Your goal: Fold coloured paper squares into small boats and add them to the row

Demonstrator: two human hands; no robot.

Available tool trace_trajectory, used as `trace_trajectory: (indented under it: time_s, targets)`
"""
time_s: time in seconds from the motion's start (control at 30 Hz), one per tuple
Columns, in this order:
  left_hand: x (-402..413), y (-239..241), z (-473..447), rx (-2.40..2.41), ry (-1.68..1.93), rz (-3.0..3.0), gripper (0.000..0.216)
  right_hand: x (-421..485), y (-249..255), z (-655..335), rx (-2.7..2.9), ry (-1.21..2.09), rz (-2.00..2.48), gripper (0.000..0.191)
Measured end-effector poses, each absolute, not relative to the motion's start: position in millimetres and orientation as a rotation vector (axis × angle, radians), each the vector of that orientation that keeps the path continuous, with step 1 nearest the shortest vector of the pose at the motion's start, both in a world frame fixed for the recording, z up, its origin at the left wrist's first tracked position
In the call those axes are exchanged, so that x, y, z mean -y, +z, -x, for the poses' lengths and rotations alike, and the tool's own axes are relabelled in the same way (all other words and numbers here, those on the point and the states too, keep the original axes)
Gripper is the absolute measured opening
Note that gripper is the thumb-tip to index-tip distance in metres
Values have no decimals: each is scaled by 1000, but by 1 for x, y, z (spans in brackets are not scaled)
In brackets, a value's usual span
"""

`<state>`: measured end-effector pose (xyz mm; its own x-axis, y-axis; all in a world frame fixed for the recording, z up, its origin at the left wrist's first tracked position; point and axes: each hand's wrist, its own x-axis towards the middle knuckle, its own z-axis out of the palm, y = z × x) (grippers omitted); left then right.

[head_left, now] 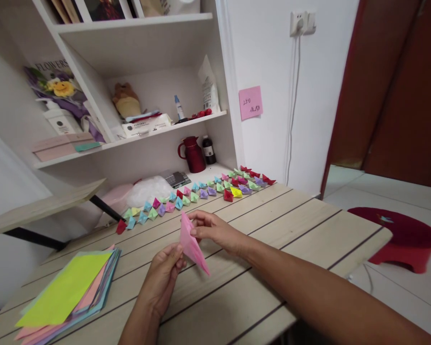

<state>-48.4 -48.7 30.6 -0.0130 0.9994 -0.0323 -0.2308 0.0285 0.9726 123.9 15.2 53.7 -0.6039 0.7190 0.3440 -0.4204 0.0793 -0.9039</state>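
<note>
A folded piece of pink paper [191, 247] is held up above the striped wooden table [258, 225], tilted with one point up and another down to the right. My left hand [167, 268] pinches its left edge between thumb and fingers. On the upper right edge, my right hand [211, 231] grips the same paper, thumb on the near face and fingers partly hidden behind it. Beyond my hands, several small folded paper boats [178, 203] in many colours stand in rows along the table's back edge.
To the left lies a stack of coloured paper sheets [66, 287], yellow-green on top. A small raised wooden shelf [46, 203] stands behind it. At the back are a plastic bag [149, 190], a red jug [194, 154] and a dark bottle [209, 149]. A red stool [398, 235] is beyond the table's right end.
</note>
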Motion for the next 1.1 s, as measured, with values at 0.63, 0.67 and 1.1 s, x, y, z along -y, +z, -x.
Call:
trace_trajectory:
  time_s: [0.63,0.67,1.1]
  targets:
    - [44,29,44,-1599,1202,-1457,31,-31,35,-129,1862,1416,624,37]
    - [43,28,44,-1606,1214,-1467,30,-32,32,-129,1917,1370,663,34]
    - [28,5,51,-1615,1326,-1518,31,-39,10,-119,2189,739,972,23]
